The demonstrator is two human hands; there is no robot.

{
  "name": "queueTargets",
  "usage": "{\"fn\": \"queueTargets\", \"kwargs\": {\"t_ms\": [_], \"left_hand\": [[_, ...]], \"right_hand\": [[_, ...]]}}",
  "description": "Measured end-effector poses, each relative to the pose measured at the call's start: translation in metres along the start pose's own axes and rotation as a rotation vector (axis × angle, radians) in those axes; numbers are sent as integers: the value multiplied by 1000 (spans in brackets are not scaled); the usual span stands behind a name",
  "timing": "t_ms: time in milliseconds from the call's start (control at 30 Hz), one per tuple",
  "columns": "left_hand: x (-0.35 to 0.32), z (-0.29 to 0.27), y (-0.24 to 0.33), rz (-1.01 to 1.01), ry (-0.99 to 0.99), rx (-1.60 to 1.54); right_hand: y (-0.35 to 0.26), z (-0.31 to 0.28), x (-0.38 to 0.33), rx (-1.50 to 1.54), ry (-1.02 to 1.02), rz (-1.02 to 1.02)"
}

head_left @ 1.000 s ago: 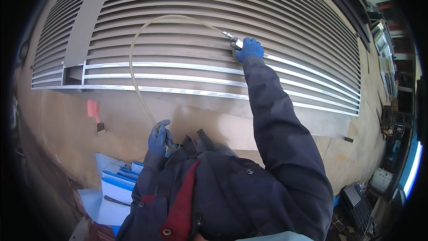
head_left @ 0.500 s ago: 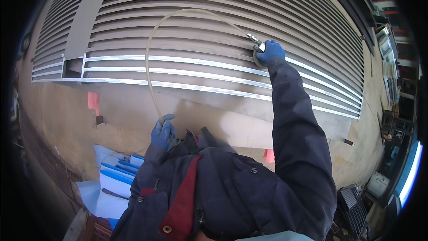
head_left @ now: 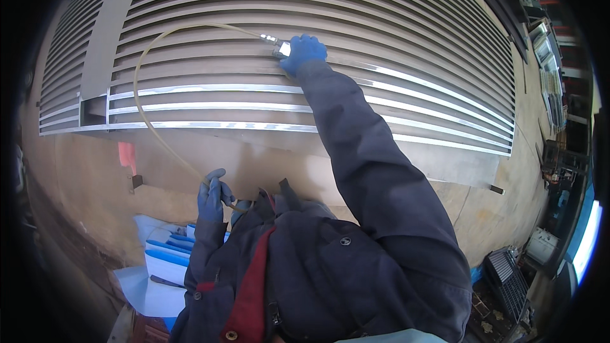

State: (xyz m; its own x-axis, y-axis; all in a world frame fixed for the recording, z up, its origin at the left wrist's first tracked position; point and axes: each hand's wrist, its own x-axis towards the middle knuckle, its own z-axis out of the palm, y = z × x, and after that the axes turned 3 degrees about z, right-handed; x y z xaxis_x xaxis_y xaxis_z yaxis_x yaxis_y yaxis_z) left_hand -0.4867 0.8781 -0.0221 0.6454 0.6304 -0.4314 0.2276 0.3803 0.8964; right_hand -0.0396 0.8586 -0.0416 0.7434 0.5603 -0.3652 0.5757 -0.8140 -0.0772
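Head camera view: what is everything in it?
slatted metal panel: one, grey, upper middle
hose: one, yellowish, looping over panel
handheld tool: one, silver where visible, at hose's end
pinkish pieces: two, pink-red, far upper left and left
sheets: several, white and blue, lower left
floor: one, tan, around panel
box: one, whitish, lower right
gridded object: one, dark, bottom right
clutter: too blurred to count, mixed, right edge
jacket: one, dark with red, bottom middle
left hand: one, blue-grey glove, left of middle, grip around hose
right hand: one, blue glove, over panel, grip on tool
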Motion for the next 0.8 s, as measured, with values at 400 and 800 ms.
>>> {"fn": "queueTargets", "kwargs": {"t_ms": [400, 800], "left_hand": [[7, 35, 3, -187, -114, 22], [6, -21, -11, -75, 87, -63]], "right_hand": [[243, 3, -19, -34, 133, 386], [-3, 3, 13, -35, 62, 111]]}}
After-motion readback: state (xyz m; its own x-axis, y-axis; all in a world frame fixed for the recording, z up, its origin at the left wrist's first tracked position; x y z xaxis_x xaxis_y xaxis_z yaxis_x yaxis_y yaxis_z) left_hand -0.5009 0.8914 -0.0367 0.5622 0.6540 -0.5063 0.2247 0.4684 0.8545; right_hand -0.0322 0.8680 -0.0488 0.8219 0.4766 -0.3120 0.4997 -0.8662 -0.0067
